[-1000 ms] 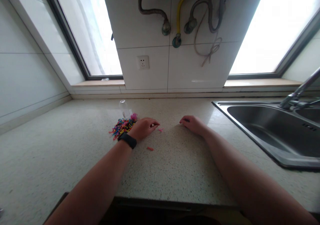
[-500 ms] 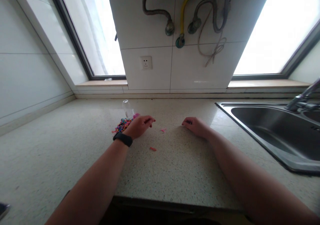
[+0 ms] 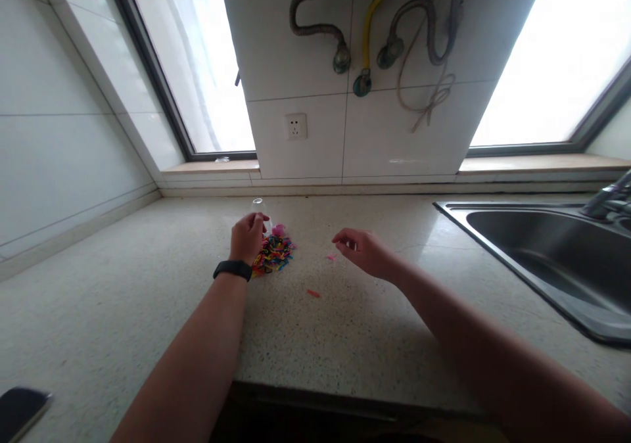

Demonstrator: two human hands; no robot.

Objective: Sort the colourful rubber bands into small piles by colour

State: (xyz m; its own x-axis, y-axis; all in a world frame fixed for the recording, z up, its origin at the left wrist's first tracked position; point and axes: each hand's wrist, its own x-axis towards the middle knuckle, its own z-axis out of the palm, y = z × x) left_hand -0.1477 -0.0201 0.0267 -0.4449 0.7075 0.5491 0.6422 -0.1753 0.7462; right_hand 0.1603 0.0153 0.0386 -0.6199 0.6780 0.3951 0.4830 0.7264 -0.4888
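Observation:
My left hand [image 3: 248, 238], with a dark band [image 3: 233, 270] at the wrist, is at the left edge of a pile of small coloured rubber bands [image 3: 276, 254]. Its fingers are curled together, and what they hold, if anything, is hidden. Just behind it stands a clear plastic container [image 3: 258, 205], partly covered by the hand. Beside that lies a pink object [image 3: 279, 230]. My right hand [image 3: 362, 251] hovers over the counter with thumb and forefinger close together; anything between them is too small to name. Below its fingertips lies a small pink piece [image 3: 332, 257].
An orange-red strip [image 3: 313, 293] lies on the speckled counter [image 3: 345, 338] nearer to me. A steel sink [image 3: 532, 252] is set in at the right. A dark flat object [image 3: 22, 410] lies at the lower left. A socket [image 3: 296, 126] and hoses [image 3: 365, 35] are on the wall.
My left hand has moved left to the far side of the rubber-band pile, which now shows more fully. My right hand has come left, closer to the small pink piece. The view has shifted slightly.

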